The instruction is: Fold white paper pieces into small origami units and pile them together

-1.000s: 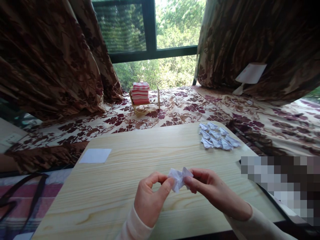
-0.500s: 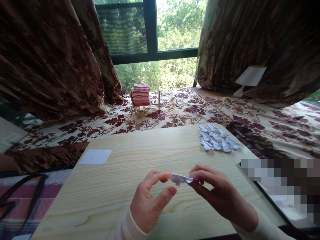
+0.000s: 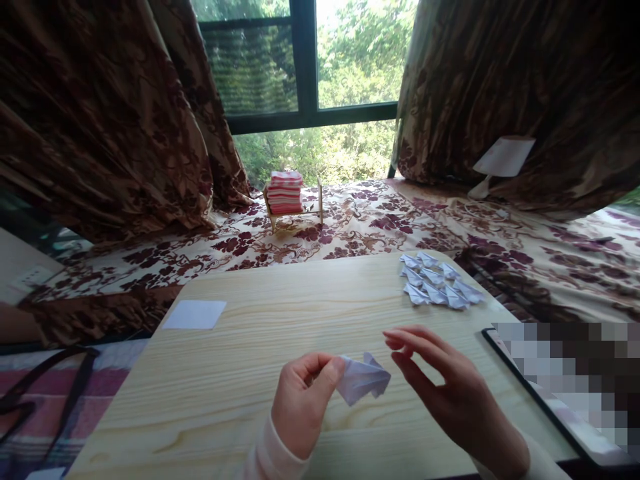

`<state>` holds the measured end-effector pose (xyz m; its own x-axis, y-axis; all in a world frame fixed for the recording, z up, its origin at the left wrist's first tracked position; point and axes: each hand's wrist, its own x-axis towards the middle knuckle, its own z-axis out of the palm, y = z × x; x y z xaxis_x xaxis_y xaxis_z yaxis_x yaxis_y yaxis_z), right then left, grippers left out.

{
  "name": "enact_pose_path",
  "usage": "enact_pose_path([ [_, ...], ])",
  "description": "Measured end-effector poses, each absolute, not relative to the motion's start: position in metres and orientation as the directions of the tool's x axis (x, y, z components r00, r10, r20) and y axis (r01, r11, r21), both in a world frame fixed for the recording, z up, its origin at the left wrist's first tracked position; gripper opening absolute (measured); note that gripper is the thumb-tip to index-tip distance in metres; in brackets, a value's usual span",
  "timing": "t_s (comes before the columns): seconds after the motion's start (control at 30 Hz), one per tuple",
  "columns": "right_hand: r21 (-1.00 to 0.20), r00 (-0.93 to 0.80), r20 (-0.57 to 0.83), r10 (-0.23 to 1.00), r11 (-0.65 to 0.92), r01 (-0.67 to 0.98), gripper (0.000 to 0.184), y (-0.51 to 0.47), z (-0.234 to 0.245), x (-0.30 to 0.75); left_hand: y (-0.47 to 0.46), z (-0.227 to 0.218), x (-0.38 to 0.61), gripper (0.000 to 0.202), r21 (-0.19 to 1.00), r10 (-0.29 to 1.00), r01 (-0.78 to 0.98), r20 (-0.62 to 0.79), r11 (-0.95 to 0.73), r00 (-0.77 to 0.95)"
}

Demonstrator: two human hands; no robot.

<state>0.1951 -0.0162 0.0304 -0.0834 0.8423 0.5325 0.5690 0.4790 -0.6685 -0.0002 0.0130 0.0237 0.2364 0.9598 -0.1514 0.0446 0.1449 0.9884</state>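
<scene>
A folded white paper figure [image 3: 361,380] with pointed corners is pinched by its left end between the thumb and fingers of my left hand [image 3: 305,397], above the wooden table [image 3: 240,373]. My right hand [image 3: 447,387] hovers just right of the figure, apart from it, with thumb and fingers spaced and nothing between them. Toward the table's far right corner lies a group of several similar folded paper figures [image 3: 435,280], set close together in rows. One flat white sheet of paper [image 3: 195,315] rests near the left edge of the table.
Along the right side sits a dark-edged flat device [image 3: 520,380], partly blurred out. Beyond the table, patterned cloth holds a small rack [image 3: 320,207] with stacked pink striped cloths [image 3: 286,192] and a white lamp [image 3: 504,157]. A dark strap [image 3: 75,380] lies at left.
My left hand has closed on the paper figure, and my right hand has let go of it. The figure is turned so its broad face shows. The view has shifted slightly.
</scene>
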Motion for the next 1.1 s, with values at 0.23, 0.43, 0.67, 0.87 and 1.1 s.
enact_pose_path([
  [0.23, -0.946, -0.114, 0.053, 0.992, 0.086, 0.312, 0.030, -0.021, 0.023, 0.183, 0.012, 0.036, 0.004, 0.024, 0.975, 0.959, 0.215, -0.008, -0.055, 0.282],
  [0.43, -0.959, -0.130, 0.065, 0.989, 0.098, 0.265, 0.028, -0.018, 0.025, 0.180, 0.013, 0.035, 0.005, 0.018, 0.983, 0.939, 0.161, 0.032, -0.092, 0.341],
  [0.67, -0.934, -0.192, 0.120, 0.974, 0.177, 0.310, 0.030, -0.022, 0.031, 0.177, 0.010, 0.045, 0.011, 0.022, 0.964, 0.935, 0.211, 0.078, -0.159, 0.346],
  [0.87, -0.982, -0.046, 0.044, 0.998, 0.052, 0.183, 0.033, -0.022, 0.017, 0.172, 0.017, 0.041, 0.010, 0.022, 0.971, 0.928, 0.208, 0.032, -0.117, 0.372],
  [1.1, -0.996, 0.082, -0.087, 0.993, -0.084, -0.036, 0.034, -0.018, 0.010, 0.170, 0.015, 0.025, 0.009, 0.022, 0.974, 0.926, 0.225, -0.086, 0.001, 0.367],
])
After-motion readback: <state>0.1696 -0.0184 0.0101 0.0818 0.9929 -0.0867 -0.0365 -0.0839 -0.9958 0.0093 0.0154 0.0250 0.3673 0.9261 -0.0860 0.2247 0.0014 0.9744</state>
